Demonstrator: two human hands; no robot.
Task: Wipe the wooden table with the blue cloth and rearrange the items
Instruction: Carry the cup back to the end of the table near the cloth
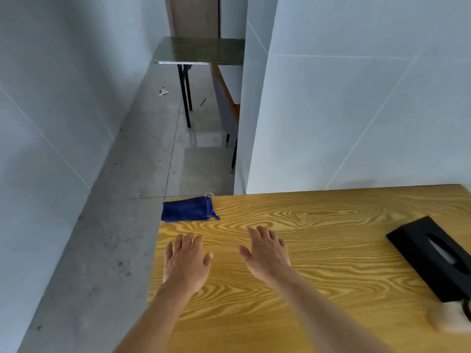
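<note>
A folded blue cloth (187, 209) lies on the far left corner of the wooden table (318, 225), with a small white loop at its far edge. My left hand (184, 262) is stretched out over the table near its left edge, fingers straight, a short way in front of the cloth. My right hand (266, 252) is beside it, also flat with fingers straight. Neither hand holds anything, and neither touches the cloth. A black tissue box (433, 256) sits slanted at the table's right side.
A pale object (449, 318) shows partly at the right edge, just nearer than the black box. Left of the table is grey concrete floor (102, 238). White walls stand left and behind; a small dark table (201, 50) stands far down the passage.
</note>
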